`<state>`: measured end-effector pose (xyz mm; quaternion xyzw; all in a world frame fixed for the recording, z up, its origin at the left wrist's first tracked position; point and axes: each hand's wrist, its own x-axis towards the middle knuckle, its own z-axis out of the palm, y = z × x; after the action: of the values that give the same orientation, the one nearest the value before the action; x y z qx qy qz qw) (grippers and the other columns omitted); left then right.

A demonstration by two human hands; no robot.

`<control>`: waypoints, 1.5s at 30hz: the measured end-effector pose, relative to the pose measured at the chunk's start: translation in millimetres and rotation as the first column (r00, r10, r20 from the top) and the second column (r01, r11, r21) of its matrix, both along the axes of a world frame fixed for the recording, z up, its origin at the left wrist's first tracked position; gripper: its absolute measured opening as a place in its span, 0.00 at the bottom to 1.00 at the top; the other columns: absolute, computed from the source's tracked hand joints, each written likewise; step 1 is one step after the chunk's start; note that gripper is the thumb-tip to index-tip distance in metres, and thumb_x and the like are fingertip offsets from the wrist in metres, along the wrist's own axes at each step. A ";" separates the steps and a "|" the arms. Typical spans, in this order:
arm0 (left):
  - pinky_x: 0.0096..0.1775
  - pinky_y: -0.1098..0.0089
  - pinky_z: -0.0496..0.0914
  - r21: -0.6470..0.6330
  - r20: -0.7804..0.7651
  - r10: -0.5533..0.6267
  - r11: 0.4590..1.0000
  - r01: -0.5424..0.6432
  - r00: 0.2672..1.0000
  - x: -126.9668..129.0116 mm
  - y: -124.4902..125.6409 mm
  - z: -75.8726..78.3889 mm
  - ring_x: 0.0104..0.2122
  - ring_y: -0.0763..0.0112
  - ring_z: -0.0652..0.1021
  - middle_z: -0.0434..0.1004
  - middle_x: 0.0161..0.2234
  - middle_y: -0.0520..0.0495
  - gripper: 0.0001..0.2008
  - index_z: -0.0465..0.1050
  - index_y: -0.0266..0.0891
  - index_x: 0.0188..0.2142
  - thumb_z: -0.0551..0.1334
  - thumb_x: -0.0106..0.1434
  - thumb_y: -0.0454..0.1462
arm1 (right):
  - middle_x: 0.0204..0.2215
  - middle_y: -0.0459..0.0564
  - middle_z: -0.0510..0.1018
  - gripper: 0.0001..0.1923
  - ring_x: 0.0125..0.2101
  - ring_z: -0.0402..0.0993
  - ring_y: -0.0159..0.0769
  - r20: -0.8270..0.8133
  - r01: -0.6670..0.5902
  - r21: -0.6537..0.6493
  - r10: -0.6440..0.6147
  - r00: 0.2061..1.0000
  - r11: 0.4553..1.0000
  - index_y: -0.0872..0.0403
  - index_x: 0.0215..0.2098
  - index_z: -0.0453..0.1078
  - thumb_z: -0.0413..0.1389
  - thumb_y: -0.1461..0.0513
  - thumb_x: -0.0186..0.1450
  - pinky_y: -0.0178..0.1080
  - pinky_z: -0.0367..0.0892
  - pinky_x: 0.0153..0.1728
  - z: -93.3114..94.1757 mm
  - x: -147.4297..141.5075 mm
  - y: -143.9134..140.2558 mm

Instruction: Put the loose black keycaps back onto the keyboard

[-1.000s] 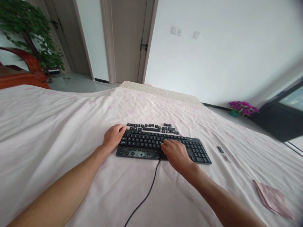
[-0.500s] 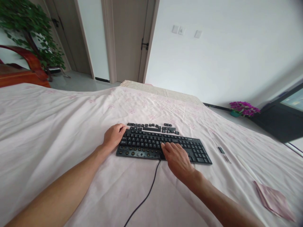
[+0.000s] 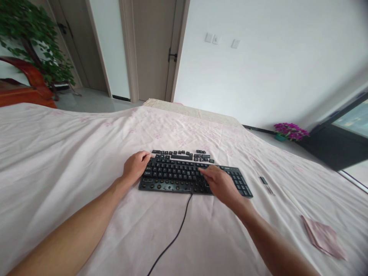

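A black keyboard (image 3: 178, 172) lies on the bedsheet, its cable side toward me. Keycaps are off along the rows nearest me, baring round key seats. My left hand (image 3: 136, 165) has its fingers curled in a grip at the keyboard's left end; the fingertips are partly hidden. Over the right-middle keys is my right hand (image 3: 220, 181), index finger stretched out and touching the keys, holding nothing I can see. Loose keycaps (image 3: 205, 156) and the long spacebar (image 3: 181, 156) lie along the keyboard's far side.
A small tool with a dark handle and wire prongs (image 3: 263, 180) lies right of the keyboard. Farther right is a folded pink cloth (image 3: 324, 237). The black cable (image 3: 175, 237) runs toward me over the wrinkled sheet (image 3: 86, 161). Doors and a wall stand beyond.
My right hand has moved away from me over the keys, and its index finger now reaches out. My left hand keeps its place on the keyboard. The view has shifted slightly.
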<state>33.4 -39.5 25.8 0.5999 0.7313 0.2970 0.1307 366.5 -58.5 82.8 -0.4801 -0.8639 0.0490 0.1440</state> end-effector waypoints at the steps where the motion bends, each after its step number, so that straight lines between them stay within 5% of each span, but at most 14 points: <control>1: 0.36 0.71 0.64 0.004 0.005 -0.002 1.000 0.002 1.000 -0.2 0.2 -0.7 0.40 0.66 0.79 0.82 0.43 0.53 0.16 0.78 0.48 0.40 0.51 0.67 0.45 | 0.36 0.49 0.77 0.19 0.37 0.74 0.35 -0.069 0.039 -0.002 -0.039 0.997 0.999 0.48 0.51 0.76 0.48 0.67 0.69 0.35 0.65 0.38 1.4 7.3 9.3; 5: 0.37 0.71 0.65 0.018 0.019 0.005 1.000 -0.005 1.000 -0.4 1.0 -2.2 0.40 0.66 0.78 0.82 0.43 0.52 0.16 0.78 0.48 0.39 0.51 0.67 0.45 | 0.40 0.48 0.80 0.14 0.41 0.76 0.38 -0.096 0.226 -0.001 -0.225 0.970 0.974 0.47 0.45 0.80 0.53 0.63 0.66 0.36 0.66 0.41 2.0 29.8 53.0; 12: 0.41 0.70 0.66 0.074 0.054 0.009 0.997 -0.013 0.998 -2.1 3.2 -4.9 0.43 0.66 0.77 0.80 0.44 0.50 0.16 0.77 0.45 0.38 0.52 0.67 0.44 | 0.38 0.46 0.83 0.11 0.40 0.78 0.39 -0.074 0.316 -0.083 -0.322 0.944 0.945 0.47 0.40 0.81 0.57 0.59 0.64 0.36 0.67 0.40 -2.9 28.2 115.4; 32: 0.41 0.71 0.67 0.059 0.085 0.005 0.998 -0.010 0.996 -3.0 3.9 -3.5 0.43 0.66 0.78 0.81 0.44 0.51 0.16 0.78 0.46 0.38 0.52 0.66 0.43 | 0.40 0.53 0.82 0.06 0.50 0.67 0.45 0.287 0.165 -0.009 -0.155 0.945 0.986 0.50 0.35 0.82 0.65 0.63 0.59 0.42 0.57 0.50 -6.5 -22.9 164.6; 37: 0.42 0.70 0.67 0.053 0.080 0.007 0.999 -0.011 0.997 -2.8 4.2 -3.1 0.43 0.65 0.78 0.81 0.44 0.50 0.15 0.78 0.46 0.38 0.52 0.66 0.44 | 0.40 0.53 0.82 0.04 0.51 0.67 0.45 0.182 0.141 -0.037 -0.132 0.974 0.989 0.52 0.31 0.81 0.64 0.66 0.57 0.43 0.55 0.53 -6.1 -23.1 163.4; 41: 0.42 0.70 0.67 0.053 0.088 -0.004 0.999 -0.001 0.996 -2.8 4.2 -2.8 0.43 0.66 0.78 0.81 0.44 0.51 0.15 0.78 0.46 0.38 0.52 0.66 0.44 | 0.43 0.52 0.82 0.08 0.48 0.71 0.43 -0.027 0.200 -0.057 -0.201 0.979 0.978 0.51 0.39 0.81 0.61 0.62 0.61 0.42 0.62 0.49 1.1 -16.8 163.0; 45: 0.42 0.70 0.67 0.055 0.091 -0.002 0.998 -0.003 0.996 -2.7 3.3 -2.0 0.44 0.66 0.78 0.81 0.45 0.51 0.15 0.78 0.47 0.38 0.52 0.66 0.44 | 0.39 0.53 0.82 0.18 0.36 0.76 0.38 -0.381 0.232 -0.198 -0.293 0.877 0.952 0.54 0.48 0.77 0.56 0.55 0.65 0.39 0.69 0.36 12.4 -5.8 154.3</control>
<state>30.7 -36.2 23.8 0.5891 0.7162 0.3440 0.1472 360.7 95.8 95.2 -0.5814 -0.7359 0.1909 0.2898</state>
